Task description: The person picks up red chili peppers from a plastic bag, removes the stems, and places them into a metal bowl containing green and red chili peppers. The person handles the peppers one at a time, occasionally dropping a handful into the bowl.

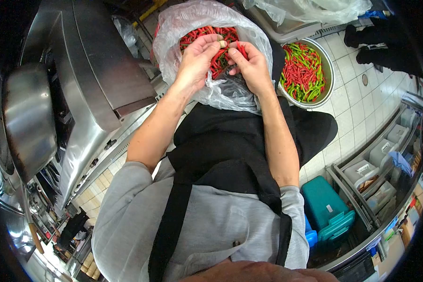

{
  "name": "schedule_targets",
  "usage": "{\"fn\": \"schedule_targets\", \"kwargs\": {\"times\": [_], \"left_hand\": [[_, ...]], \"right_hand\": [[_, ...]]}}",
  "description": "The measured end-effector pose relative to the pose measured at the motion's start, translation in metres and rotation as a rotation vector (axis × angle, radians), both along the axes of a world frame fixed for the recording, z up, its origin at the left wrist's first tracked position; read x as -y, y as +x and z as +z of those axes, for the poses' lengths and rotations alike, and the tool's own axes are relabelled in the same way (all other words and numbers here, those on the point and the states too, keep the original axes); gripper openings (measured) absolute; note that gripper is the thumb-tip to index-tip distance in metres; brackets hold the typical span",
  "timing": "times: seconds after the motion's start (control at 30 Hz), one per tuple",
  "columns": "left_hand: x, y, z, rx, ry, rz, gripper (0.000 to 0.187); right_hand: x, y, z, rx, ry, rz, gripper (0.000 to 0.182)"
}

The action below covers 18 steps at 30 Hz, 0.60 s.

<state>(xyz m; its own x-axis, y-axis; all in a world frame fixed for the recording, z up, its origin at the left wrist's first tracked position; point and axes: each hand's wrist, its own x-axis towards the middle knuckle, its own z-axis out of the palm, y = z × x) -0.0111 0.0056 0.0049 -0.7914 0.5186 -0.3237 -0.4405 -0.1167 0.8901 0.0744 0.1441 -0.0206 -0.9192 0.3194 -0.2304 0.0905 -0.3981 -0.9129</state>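
Note:
Both hands are over a large clear plastic bag full of red chili peppers, which sits in front of my lap. My left hand is closed in a pinch above the chilies. A small pale spot shows at its fingertips, and what it grips there is too small to make out. Close beside it, my right hand has its fingers curled round a red chili pepper. The fingertips of the two hands nearly meet. To the right stands a metal bowl heaped with red and green chilies.
Stainless steel equipment and a metal pan stand at left. A green plastic bin and a rack of containers are at right. Another person's dark legs show on the tiled floor at upper right.

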Motion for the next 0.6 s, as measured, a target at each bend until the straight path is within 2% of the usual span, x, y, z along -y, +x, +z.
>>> {"fn": "schedule_targets", "kwargs": {"times": [0.07,0.17,0.37,0.47,0.53,0.6], "left_hand": [[-0.005,0.006,-0.009,0.073,0.117,0.088,0.019],[-0.015,0.014,-0.008,0.098,0.108,0.178,0.016],[-0.022,0.03,-0.004,0.134,0.265,0.177,0.013],[-0.024,0.026,-0.007,-0.008,0.212,0.249,0.011],[-0.015,0.02,-0.007,-0.215,0.099,0.128,0.018],[-0.007,0.014,0.004,-0.211,0.037,0.039,0.021]], "right_hand": [[0.0,0.0,0.003,-0.001,0.006,0.032,0.031],[0.0,0.002,0.006,-0.024,-0.025,0.039,0.031],[-0.001,0.003,0.002,-0.069,-0.074,0.009,0.031],[-0.001,0.003,-0.001,-0.069,0.027,0.039,0.032],[0.001,0.005,0.001,-0.046,0.063,0.048,0.032],[0.002,0.006,0.002,-0.023,0.097,0.056,0.032]]}}
